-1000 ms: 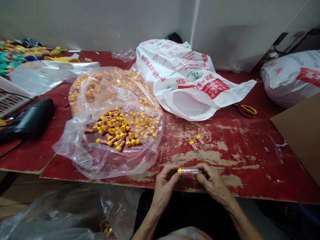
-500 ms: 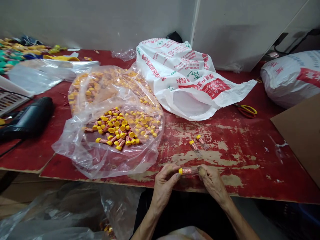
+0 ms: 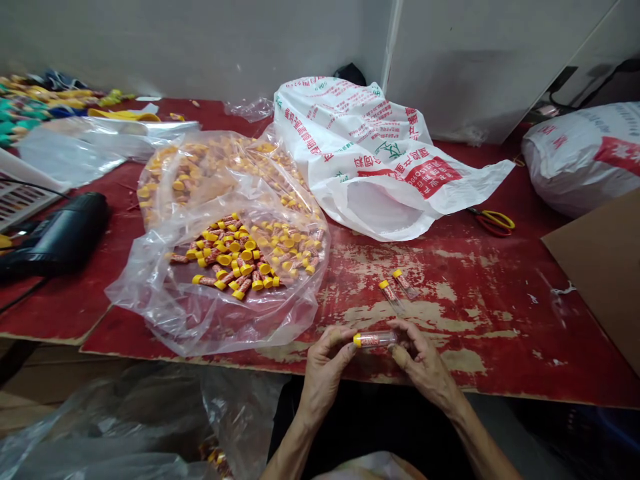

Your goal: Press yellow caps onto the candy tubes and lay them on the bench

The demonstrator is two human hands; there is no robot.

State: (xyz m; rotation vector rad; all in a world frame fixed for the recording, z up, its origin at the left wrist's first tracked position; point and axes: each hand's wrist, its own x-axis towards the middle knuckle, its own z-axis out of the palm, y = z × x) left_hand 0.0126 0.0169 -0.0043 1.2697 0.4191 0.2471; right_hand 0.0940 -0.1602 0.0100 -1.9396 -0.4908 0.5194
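A clear tube (image 3: 380, 339) with a yellow cap lies level between my hands at the table's front edge. Something red-and-white patterned fills or wraps the part near the cap; the rest is see-through. My left hand (image 3: 323, 370) pinches the capped end between thumb and fingers. At the clear end, my right hand (image 3: 425, 363) has its thumb and fingertips round the tube. Just beyond my hands, two similar tubes, a nearer one (image 3: 391, 298) and a farther one (image 3: 405, 284), rest on the red table (image 3: 500, 353).
A clear plastic bag (image 3: 165, 313) full of short yellow-capped pieces (image 3: 240, 257) spreads out left of centre. Behind lies a white printed sack (image 3: 350, 133). Scissors (image 3: 495, 221) and a cardboard box (image 3: 600, 267) are right; a black tool (image 3: 60, 233) and white basket (image 3: 25, 193) are left.
The tube has shifted slightly left and more of its clear end shows. My right fingers have spread a little and moved round its end. My left hand keeps its pinch on the cap.
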